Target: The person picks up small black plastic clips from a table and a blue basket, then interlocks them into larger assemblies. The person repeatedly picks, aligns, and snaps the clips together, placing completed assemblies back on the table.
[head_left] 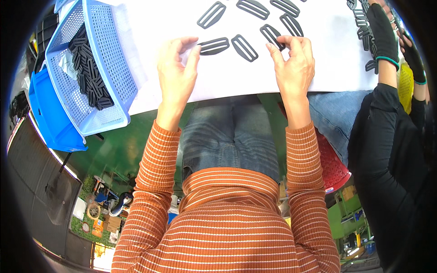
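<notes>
A: Left hand (175, 73)?

B: Flat on the white bench (227, 82), fingers loose, index tip touching a black plastic slide buckle (214, 46). Not gripping it, just resting on its end.

A: Right hand (293, 63)?

B: Fingers curled, thumb and index pinched on the near end of another buckle (271, 35). Looks like a light pinch; that buckle lies on the sheet.

A: Anything between them?

B: One more buckle (244, 48) lying free, plus a loose row (253, 8) further up the bench. Blue mesh basket (86, 68) full of the same parts sits at the left edge, tilted, overhanging.

A: Neighbour?

B: Another person's gloved hand (382, 32) at the far right, on their own pile (362, 20).

A: Risks?

B: My guess: the pinch is on a thin edge, so the buckle could flick out and slide. The left fingertip could nudge its buckle into the middle one. The basket looks poorly seated; a bump could tip it off.
</notes>
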`<state>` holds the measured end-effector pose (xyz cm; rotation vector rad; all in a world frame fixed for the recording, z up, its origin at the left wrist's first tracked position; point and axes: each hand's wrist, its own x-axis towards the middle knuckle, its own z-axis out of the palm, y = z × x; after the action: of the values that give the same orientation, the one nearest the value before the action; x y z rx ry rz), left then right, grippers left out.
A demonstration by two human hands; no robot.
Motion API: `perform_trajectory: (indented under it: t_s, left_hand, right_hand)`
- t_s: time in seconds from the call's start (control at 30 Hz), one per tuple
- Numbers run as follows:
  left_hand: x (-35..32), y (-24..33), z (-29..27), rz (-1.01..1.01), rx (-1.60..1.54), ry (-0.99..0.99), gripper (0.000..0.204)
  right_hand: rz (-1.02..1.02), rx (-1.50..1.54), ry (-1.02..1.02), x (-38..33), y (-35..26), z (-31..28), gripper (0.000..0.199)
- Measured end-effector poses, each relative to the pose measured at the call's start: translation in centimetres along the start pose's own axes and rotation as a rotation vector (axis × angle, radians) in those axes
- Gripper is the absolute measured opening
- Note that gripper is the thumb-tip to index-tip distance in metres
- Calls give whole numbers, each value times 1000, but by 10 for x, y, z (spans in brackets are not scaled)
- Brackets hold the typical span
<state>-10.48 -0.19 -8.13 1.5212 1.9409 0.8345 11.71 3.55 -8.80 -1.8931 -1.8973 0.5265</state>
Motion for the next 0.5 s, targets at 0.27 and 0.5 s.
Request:
perform_trajectory:
  t_s: [0.27,0.5]
  left_hand:
    - [0,9,2,92,160,-44,29]
    - [3,18,2,-27,83,-135,26]
  right_hand:
    - [19,-29,-9,4,-5,-2,29]
    - [302,401,-318,-1,-29,-8,25]
